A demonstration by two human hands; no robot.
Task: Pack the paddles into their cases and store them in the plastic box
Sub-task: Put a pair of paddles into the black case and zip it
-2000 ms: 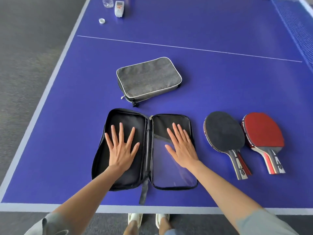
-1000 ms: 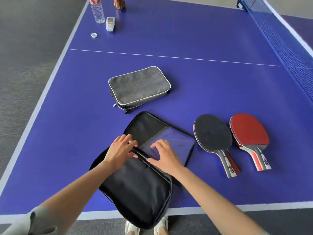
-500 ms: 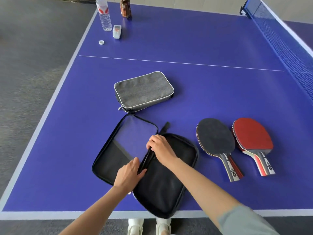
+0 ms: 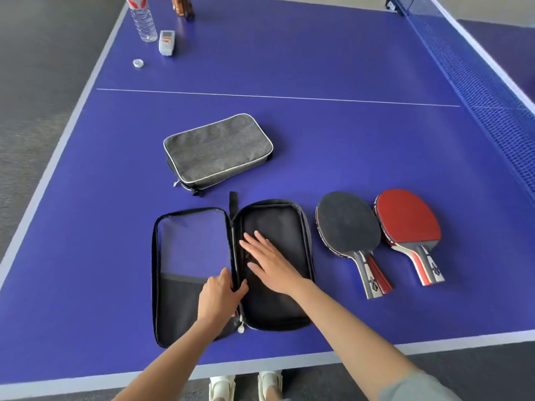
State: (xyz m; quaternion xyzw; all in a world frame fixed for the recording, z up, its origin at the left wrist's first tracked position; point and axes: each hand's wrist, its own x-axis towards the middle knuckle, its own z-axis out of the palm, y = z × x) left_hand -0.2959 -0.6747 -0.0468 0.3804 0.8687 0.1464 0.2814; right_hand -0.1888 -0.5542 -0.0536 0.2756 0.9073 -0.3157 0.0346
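While the black case (image 4: 275, 264) lies unzipped and spread flat near your edge of the blue table (image 4: 347, 140), you've got both hands on it. Your right hand (image 4: 272, 264) is flat, fingers spread, palm down on the dark lining of the right half. Your left hand (image 4: 220, 296) is curled over the spine where the two halves meet, fingers closed around that middle fold near the zipper pull. The left half has a see-through panel with a darker mesh pocket below it.

Just right of the case sits the black-faced paddle (image 4: 347, 224), handle pointing back toward you, and the red-faced paddle (image 4: 408, 218) lies right beside it, same orientation, blades nearly touching. Neither is in a case yet.

Behind the open case, a bit farther up the table, the grey case (image 4: 218, 150) lies zipped shut at a slight angle. Way off in the far left corner: a water bottle (image 4: 142, 21), its cap (image 4: 138, 63) and a small white gadget (image 4: 167, 41). The net (image 4: 477, 82) runs along the right side.
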